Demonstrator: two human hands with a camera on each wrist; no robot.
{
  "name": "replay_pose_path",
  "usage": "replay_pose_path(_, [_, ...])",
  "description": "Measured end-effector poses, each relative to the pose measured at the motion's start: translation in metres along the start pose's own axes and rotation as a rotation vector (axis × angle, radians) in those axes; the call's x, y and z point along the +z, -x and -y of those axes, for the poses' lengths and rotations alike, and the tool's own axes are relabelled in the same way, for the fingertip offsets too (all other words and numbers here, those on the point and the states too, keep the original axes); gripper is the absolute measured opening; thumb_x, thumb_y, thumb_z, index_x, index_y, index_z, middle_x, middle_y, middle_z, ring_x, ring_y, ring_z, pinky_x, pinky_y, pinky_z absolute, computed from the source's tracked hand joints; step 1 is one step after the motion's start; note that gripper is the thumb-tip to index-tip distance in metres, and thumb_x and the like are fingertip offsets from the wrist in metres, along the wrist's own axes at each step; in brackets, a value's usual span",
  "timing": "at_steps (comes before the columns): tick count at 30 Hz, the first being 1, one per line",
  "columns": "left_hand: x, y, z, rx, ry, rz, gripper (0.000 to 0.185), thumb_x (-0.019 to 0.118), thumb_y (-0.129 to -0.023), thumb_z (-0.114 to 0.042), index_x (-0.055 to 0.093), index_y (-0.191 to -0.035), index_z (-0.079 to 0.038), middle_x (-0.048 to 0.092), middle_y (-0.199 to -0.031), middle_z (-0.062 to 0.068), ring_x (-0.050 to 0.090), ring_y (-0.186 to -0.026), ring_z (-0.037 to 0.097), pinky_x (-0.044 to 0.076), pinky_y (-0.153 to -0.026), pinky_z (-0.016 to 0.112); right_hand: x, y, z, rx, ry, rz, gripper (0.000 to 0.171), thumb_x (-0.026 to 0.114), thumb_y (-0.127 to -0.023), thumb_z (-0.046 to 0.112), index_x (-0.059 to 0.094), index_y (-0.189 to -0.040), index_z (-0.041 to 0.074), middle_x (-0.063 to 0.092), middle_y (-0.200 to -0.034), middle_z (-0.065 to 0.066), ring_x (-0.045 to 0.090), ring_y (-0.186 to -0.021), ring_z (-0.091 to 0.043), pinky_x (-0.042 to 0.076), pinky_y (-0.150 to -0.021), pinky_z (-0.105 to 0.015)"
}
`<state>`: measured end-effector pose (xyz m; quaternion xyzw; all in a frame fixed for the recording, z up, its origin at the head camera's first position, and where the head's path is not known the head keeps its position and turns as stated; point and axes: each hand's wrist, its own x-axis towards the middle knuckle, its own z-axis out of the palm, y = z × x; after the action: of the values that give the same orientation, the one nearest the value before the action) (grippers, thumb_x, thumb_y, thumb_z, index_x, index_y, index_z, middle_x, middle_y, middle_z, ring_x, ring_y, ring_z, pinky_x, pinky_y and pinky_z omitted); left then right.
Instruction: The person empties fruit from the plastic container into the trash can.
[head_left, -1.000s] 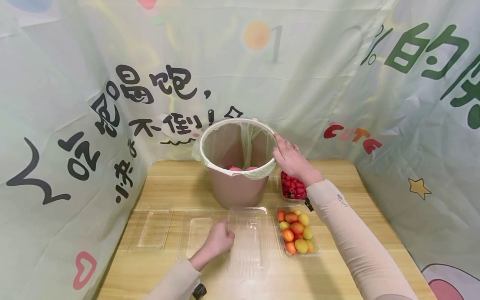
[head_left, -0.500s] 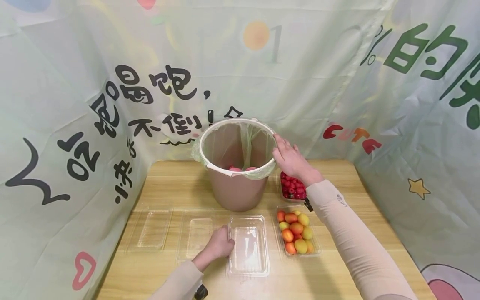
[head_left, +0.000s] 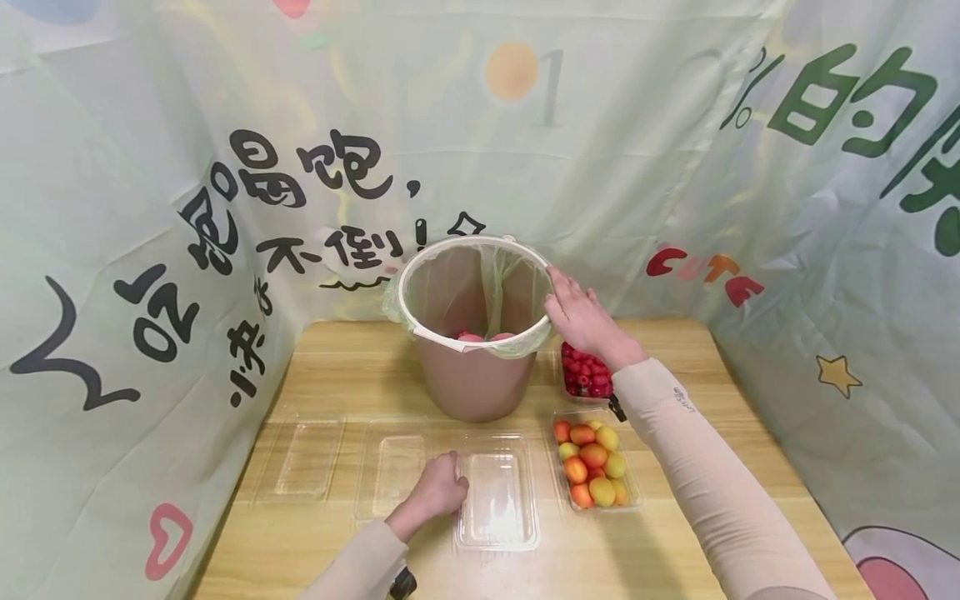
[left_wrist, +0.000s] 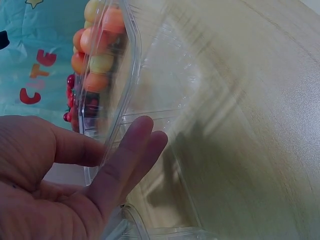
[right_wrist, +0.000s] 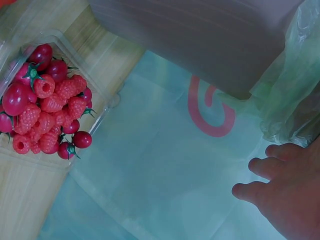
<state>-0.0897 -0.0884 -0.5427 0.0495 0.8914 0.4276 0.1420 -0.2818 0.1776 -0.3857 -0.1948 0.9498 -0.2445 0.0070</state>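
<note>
My left hand (head_left: 437, 490) is at the left edge of a clear plastic container (head_left: 498, 500) on the wooden table. In the left wrist view, thumb and fingers pinch the container's clear rim (left_wrist: 134, 65). My right hand (head_left: 579, 312) rests at the right side of the white rim (head_left: 405, 304) of a brownish-pink bin (head_left: 480, 383). The right wrist view shows those fingers (right_wrist: 250, 192) nearly straight, beside the thin green bag (right_wrist: 295, 75) lining the bin. Pinkish-red things (head_left: 471, 337) lie inside the bin, mostly hidden by its near wall.
Two more clear containers, a middle one (head_left: 363, 467) and a left one (head_left: 300, 454), lie on the table. To the right is a tray of orange and yellow fruits (head_left: 592, 458). Behind it is a box of raspberries and small tomatoes (right_wrist: 50, 107). Printed cloth (head_left: 600, 200) surrounds the table.
The clear container under my left hand has settled lower, its far edge shifting nearer to me. My left hand has moved slightly. The right hand keeps its place on the bin.
</note>
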Motion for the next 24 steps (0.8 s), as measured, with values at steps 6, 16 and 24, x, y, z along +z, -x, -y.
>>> replay_pose_path(6, [-0.001, 0.001, 0.0, -0.014, -0.011, -0.011, 0.062, 0.061, -0.094, 0.002, 0.036, -0.143, 0.031, 0.057, -0.046, -0.001, 0.057, -0.036, 0.016, 0.066, -0.07, 0.036, 0.001, -0.001, 0.0, -0.005, 0.001, 0.006, 0.071, 0.018, -0.109, 0.045, 0.006, -0.17, 0.01, 0.017, -0.176, -0.02, 0.015, -0.162, -0.046, 0.005, -0.131, -0.066])
replay_pose_path(16, [-0.036, -0.005, -0.007, 0.119, 0.072, -0.162, 0.048, 0.055, -0.097, 0.003, 0.049, -0.14, 0.024, 0.05, -0.056, -0.002, 0.038, -0.044, 0.005, 0.032, -0.039, 0.014, -0.002, 0.001, 0.001, 0.001, -0.009, -0.001, 0.071, 0.021, -0.11, 0.046, 0.007, -0.17, 0.01, 0.016, -0.176, -0.02, 0.016, -0.163, -0.044, 0.007, -0.132, -0.065])
replay_pose_path(24, [-0.117, -0.02, -0.027, 0.167, 0.013, -0.521, 0.034, 0.061, -0.097, -0.001, 0.068, -0.129, 0.009, 0.076, -0.097, 0.022, 0.064, -0.067, 0.017, 0.055, -0.061, 0.021, -0.005, 0.011, -0.014, -0.028, -0.075, -0.159, 0.062, 0.033, -0.114, 0.043, 0.04, -0.161, 0.002, 0.052, -0.157, -0.025, 0.055, -0.141, -0.046, 0.042, -0.121, -0.059])
